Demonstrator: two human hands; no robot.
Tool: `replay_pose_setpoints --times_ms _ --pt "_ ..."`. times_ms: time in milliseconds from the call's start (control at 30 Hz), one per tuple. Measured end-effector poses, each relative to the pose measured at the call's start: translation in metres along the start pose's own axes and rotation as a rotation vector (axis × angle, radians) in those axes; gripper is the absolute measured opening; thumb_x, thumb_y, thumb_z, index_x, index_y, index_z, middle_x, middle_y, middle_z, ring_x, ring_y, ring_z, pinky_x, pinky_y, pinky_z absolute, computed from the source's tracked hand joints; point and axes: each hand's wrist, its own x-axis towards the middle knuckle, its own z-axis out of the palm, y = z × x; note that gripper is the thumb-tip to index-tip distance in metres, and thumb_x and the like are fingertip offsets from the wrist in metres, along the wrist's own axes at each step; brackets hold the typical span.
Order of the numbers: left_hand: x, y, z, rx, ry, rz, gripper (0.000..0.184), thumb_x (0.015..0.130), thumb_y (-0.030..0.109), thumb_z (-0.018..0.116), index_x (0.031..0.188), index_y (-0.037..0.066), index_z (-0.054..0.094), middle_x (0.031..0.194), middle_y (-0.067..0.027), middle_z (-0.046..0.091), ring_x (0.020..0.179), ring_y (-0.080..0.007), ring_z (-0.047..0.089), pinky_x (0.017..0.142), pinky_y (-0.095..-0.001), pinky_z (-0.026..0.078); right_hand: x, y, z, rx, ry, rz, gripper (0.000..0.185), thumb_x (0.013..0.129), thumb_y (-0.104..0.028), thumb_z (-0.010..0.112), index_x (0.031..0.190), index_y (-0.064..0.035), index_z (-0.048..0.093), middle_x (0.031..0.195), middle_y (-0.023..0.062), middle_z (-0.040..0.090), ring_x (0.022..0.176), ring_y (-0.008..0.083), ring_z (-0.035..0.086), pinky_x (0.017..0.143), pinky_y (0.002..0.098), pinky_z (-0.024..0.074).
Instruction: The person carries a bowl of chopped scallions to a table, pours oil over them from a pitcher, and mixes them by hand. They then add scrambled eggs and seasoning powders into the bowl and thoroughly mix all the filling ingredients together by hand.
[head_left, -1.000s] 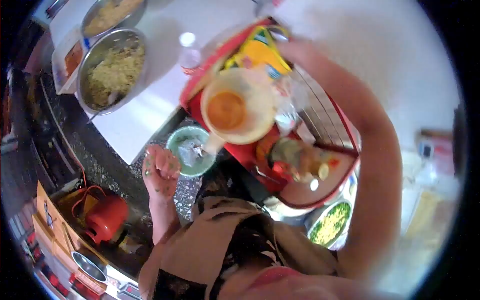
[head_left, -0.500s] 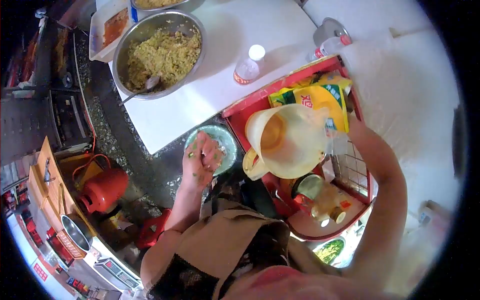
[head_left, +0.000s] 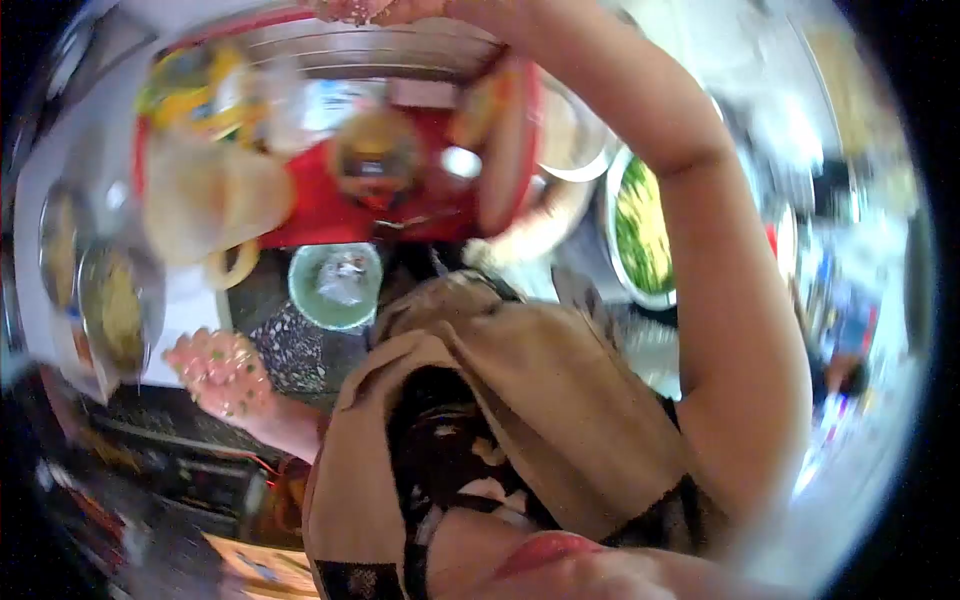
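Observation:
My left hand (head_left: pixel 220 375) is palm up with loosely curled fingers, holding nothing, and green bits stick to its skin. It is near the corner of the white table (head_left: pixel 190 318), left of a green bin (head_left: pixel 340 310) with plastic inside. At the top edge, my right hand (head_left: pixel 365 10) is partly cut off above the red basket (head_left: pixel 420 222); crumbs cling to it, and its grip cannot be made out. A cloudy pitcher (head_left: pixel 190 205), a yellow bag (head_left: pixel 200 90) and a round jar (head_left: pixel 375 155) are in or over the basket.
Metal bowls of food, one nearer (head_left: pixel 118 305) and one farther (head_left: pixel 62 245), stand on the table at left. To the right is a bowl of green and yellow food (head_left: pixel 643 225). A person (head_left: pixel 845 375) shows at far right. Wooden boards (head_left: pixel 262 568) are at lower left.
The view has swung right, so the table and basket now lie farther left. My right hand has left the yellow bag and is beyond the basket's wire side. My left hand stays palm up.

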Motion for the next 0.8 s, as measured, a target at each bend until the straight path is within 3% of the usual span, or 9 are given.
replay_pose_setpoints --times_ms 133,200,300,333,433,500,633,667,800 --pt "-0.002 -0.046 0.035 -0.007 -0.178 -0.321 0.038 0.092 0.030 0.031 0.059 0.011 0.036 0.054 -0.0023 0.034 0.050 -0.0142 0.031 0.046 -0.0267 0.028 -0.214 0.047 0.029 0.017 0.224 -0.267 0.026 0.089 -0.035 0.041 0.078 -0.0129 0.049 0.055 -0.0031 0.040 0.039 0.0113 0.034 0.040 0.0197 0.0355" --pt "0.002 -0.085 0.055 0.022 -0.251 -0.377 0.039 0.092 0.029 0.030 0.058 0.011 0.035 0.053 -0.0015 0.033 0.049 -0.0139 0.032 0.044 -0.0261 0.027 -0.288 0.071 0.063 0.107 1.133 -0.266 0.031 0.089 -0.037 0.038 0.075 -0.0109 0.048 0.051 -0.0030 0.038 0.040 0.0105 0.036 0.040 0.0200 0.0331" --pt "-0.002 -0.124 0.083 0.146 -0.234 -0.402 0.038 0.093 0.028 0.030 0.058 0.012 0.035 0.052 0.0003 0.032 0.046 -0.0123 0.030 0.041 -0.0253 0.026 -0.439 0.160 -0.046 -0.398 0.942 -0.250 0.024 0.088 -0.027 0.044 0.082 -0.0070 0.057 0.053 -0.0014 0.044 0.040 0.0086 0.038 0.034 0.0228 0.0301" --pt "-0.011 -0.141 0.099 0.362 -0.020 -0.270 0.029 0.089 0.022 0.039 0.061 0.014 0.037 0.053 0.0024 0.032 0.044 -0.0096 0.027 0.037 -0.0220 0.023 -0.452 0.166 -0.011 -0.731 1.376 0.268 0.018 0.085 -0.019 0.048 0.095 -0.0048 0.053 0.069 0.0016 0.051 0.063 0.0073 0.050 0.048 0.0176 0.0396" --pt "-0.020 -0.174 0.118 0.296 -0.183 -0.411 0.029 0.089 0.021 0.040 0.061 0.013 0.037 0.053 0.0030 0.032 0.044 -0.0093 0.026 0.036 -0.0221 0.022 -0.508 0.262 -0.085 -0.502 1.613 0.040 0.019 0.080 -0.020 0.050 0.083 -0.0046 0.061 0.060 0.0028 0.053 0.050 0.0120 0.049 0.044 0.0267 0.0407" --pt "-0.032 -0.196 0.134 0.348 -0.089 -0.332 0.034 0.092 0.025 0.035 0.060 0.013 0.035 0.049 0.0014 0.029 0.039 -0.0084 0.023 0.034 -0.0203 0.019 -0.521 0.289 -0.100 -0.807 1.633 -0.050 0.022 0.079 -0.020 0.049 0.085 -0.0024 0.062 0.073 0.0083 0.061 0.066 0.0181 0.056 0.062 0.0299 0.0460" --pt "-0.045 -0.204 0.137 0.371 -0.133 -0.384 0.035 0.092 0.025 0.035 0.059 0.014 0.034 0.049 0.0017 0.029 0.039 -0.0078 0.023 0.034 -0.0203 0.019 -0.531 0.301 -0.130 -1.329 1.906 0.300 0.050 0.082 -0.042 0.045 0.117 -0.0057 0.047 0.101 0.0172 0.058 0.094 0.0322 0.054 0.085 0.0382 0.0400" --pt "-0.047 -0.203 0.136 0.398 -0.131 -0.375 0.035 0.092 0.026 0.035 0.059 0.014 0.034 0.050 0.0018 0.030 0.039 -0.0076 0.023 0.034 -0.0202 0.019 -0.533 0.304 -0.127 -1.080 1.968 0.287 0.063 0.082 -0.053 0.039 0.123 -0.0050 0.039 0.110 0.0207 0.053 0.106 0.0343 0.047 0.091 0.0397 0.0343" --pt "-0.041 -0.184 0.107 0.337 -0.141 -0.332 0.032 0.090 0.025 0.040 0.060 0.014 0.035 0.052 0.0029 0.032 0.041 -0.0076 0.027 0.035 -0.0203 0.022 -0.545 0.291 -0.103 -1.295 1.691 0.283 0.053 0.075 -0.046 0.055 0.097 0.0025 0.056 0.098 0.0205 0.056 0.095 0.0342 0.051 0.082 0.0388 0.0396"
